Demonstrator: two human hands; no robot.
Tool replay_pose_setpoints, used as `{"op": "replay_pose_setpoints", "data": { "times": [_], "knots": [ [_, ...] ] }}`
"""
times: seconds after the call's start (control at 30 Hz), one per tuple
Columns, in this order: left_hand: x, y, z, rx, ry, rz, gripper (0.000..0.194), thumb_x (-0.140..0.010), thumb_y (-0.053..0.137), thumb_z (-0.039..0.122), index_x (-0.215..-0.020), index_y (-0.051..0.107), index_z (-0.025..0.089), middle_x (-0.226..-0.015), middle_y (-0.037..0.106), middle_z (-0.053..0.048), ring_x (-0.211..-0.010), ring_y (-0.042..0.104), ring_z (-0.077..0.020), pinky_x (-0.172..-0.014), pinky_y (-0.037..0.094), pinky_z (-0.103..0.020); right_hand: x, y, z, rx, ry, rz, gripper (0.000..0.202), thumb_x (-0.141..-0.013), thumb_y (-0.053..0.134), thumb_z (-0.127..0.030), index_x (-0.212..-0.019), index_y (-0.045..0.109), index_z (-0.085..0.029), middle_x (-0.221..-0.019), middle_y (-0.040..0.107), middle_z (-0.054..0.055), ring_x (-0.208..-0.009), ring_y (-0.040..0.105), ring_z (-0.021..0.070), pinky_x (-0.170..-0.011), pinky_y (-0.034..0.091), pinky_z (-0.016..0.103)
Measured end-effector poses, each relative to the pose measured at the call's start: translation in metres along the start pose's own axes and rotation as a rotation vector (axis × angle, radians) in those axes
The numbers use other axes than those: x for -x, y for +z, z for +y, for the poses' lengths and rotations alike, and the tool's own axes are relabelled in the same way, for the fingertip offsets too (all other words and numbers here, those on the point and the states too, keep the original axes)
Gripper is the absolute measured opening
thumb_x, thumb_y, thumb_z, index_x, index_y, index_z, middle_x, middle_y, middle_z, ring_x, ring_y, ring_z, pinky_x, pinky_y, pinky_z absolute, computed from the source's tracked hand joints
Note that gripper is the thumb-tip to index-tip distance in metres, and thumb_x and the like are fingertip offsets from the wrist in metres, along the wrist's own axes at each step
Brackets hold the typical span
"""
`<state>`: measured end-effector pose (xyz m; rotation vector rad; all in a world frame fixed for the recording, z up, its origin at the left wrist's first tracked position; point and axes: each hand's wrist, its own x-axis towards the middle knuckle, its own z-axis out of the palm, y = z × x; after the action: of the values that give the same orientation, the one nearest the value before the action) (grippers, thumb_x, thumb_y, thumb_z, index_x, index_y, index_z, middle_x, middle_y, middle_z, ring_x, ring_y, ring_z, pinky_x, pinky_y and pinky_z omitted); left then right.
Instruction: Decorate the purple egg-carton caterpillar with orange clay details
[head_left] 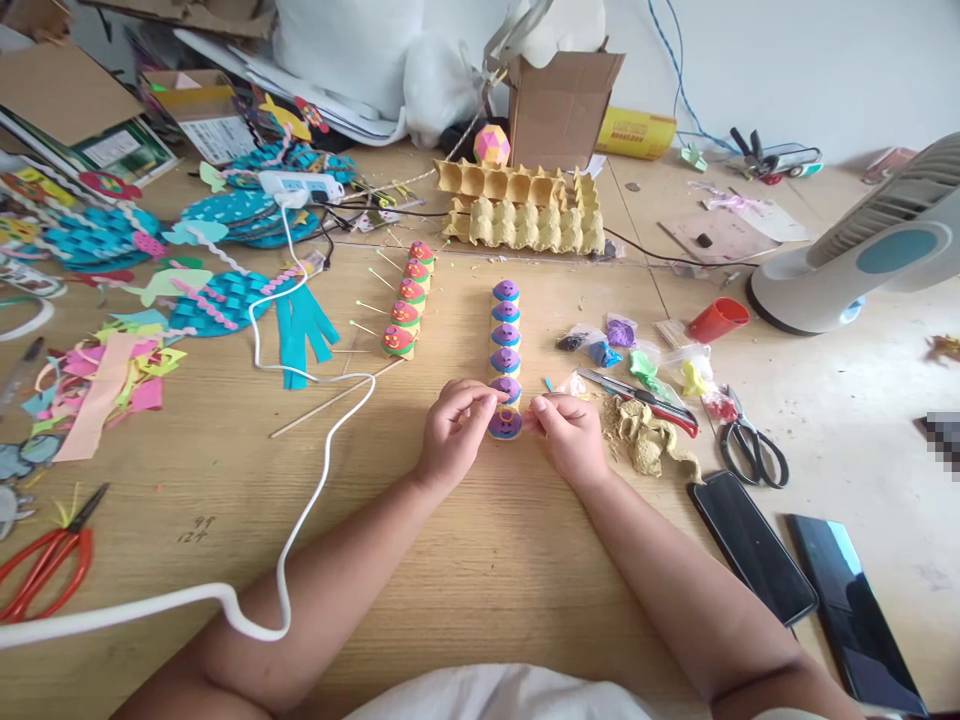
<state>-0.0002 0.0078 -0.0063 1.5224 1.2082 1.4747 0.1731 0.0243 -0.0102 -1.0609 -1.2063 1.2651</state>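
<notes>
Directly before me stands a strip of egg-carton cups [505, 335] topped with purple and blue clay, small faces on the bumps. My left hand [456, 428] is at the left of its nearest bumps, thumb and forefinger pinched together by the second one. On the other side, my right hand [571, 432] also pinches, its fingertips close to the front bump. Whatever either hand holds is too small to make out. Farther left lies a similar strip with red and green clay bumps [405, 312], beside several thin sticks with pale tips.
Right of the hands lie clay bags [643, 368], a utility knife [660, 408], black scissors [750, 440], carton scraps [645, 440] and two phones [752, 545]. A white cable [326, 460] crosses the left side. Egg cartons [525, 225] and a fan [862, 240] stand farther back.
</notes>
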Motion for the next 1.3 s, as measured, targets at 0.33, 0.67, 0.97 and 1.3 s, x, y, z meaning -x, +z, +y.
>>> {"op": "replay_pose_setpoints", "data": {
  "times": [0.33,0.67,0.97,1.3],
  "knots": [
    [0.0,-0.001,-0.003,0.048,-0.031,0.026,0.023,-0.101,0.062,0.036,-0.094,0.079,0.022,-0.097,0.073,-0.005,-0.099,0.066,-0.02,-0.088,0.052,-0.032,-0.004,0.002,0.004,-0.114,0.061,0.066,0.035,-0.076,0.086,-0.054,-0.073,0.078,-0.02,-0.066,0.074,0.002,-0.057,0.059,0.0106,-0.055,0.048,0.023],
    [0.0,0.0,0.0,-0.054,0.063,-0.017,0.019,-0.1,0.064,0.035,-0.098,0.078,0.022,-0.098,0.074,-0.006,-0.098,0.066,-0.0206,-0.087,0.051,-0.035,0.001,0.001,-0.009,0.082,0.025,0.025,0.066,-0.084,0.067,-0.075,-0.049,0.065,-0.019,-0.044,0.057,0.001,-0.042,0.049,0.0104,-0.045,0.04,0.025],
    [-0.002,0.003,0.005,-0.153,0.286,-0.167,0.011,-0.093,0.075,0.032,-0.101,0.075,0.024,-0.094,0.077,-0.005,-0.094,0.066,-0.0204,-0.087,0.053,-0.037,0.004,-0.001,-0.014,0.213,-0.115,-0.195,0.066,-0.09,0.064,-0.069,-0.048,0.06,-0.019,-0.05,0.059,0.002,-0.05,0.052,0.012,-0.052,0.042,0.027],
    [-0.001,0.001,0.004,-0.132,0.205,-0.077,0.009,-0.093,0.074,0.031,-0.09,0.076,0.024,-0.089,0.074,-0.004,-0.089,0.065,-0.0184,-0.083,0.052,-0.034,0.003,0.0,-0.005,-0.004,-0.051,-0.196,0.049,-0.088,0.068,-0.068,-0.08,0.073,-0.02,-0.075,0.072,0.003,-0.071,0.065,0.0166,-0.07,0.055,0.03]
  ]
}}
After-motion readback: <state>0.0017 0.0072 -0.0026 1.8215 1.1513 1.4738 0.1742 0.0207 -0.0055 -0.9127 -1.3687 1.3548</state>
